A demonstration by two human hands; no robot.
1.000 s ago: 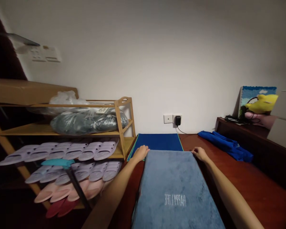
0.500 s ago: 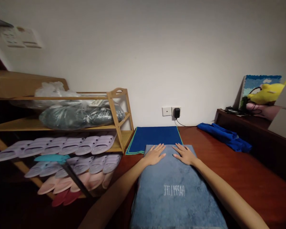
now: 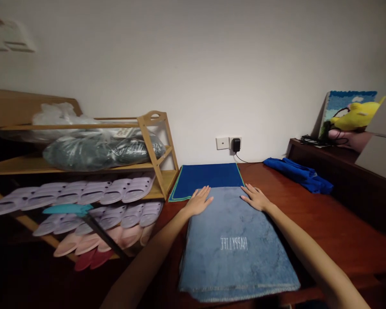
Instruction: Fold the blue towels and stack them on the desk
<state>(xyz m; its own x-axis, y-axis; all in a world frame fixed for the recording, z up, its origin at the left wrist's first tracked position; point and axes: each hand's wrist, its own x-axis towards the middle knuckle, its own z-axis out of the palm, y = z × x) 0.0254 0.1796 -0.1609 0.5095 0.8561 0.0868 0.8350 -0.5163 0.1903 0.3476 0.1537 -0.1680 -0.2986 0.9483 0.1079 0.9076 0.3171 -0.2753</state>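
A folded grey-blue towel (image 3: 225, 262) with mirrored "HAPPY LIFE" lettering lies flat on the reddish-brown wooden table (image 3: 296, 223). My left hand (image 3: 199, 201) rests palm down on its far left corner, fingers stretched out. On the far right corner my right hand (image 3: 256, 197) lies flat as well, fingers spread. Neither hand grips anything. Beyond the towel is a dark blue cloth (image 3: 209, 174) with green edging, its near part covered by the towel.
On the left a wooden rack (image 3: 154, 159) holds several slippers (image 3: 109, 191) and a plastic-wrapped bundle (image 3: 96, 150). A teal-topped pole (image 3: 67, 209) stands before it. A bright blue cloth (image 3: 297, 174) lies at the back right. A black plug (image 3: 236, 145) sits in the wall socket.
My hands let go of the towel's far corners and came down flat on top, then slid outward toward its sides. The view has tilted down, showing the towel's near edge.
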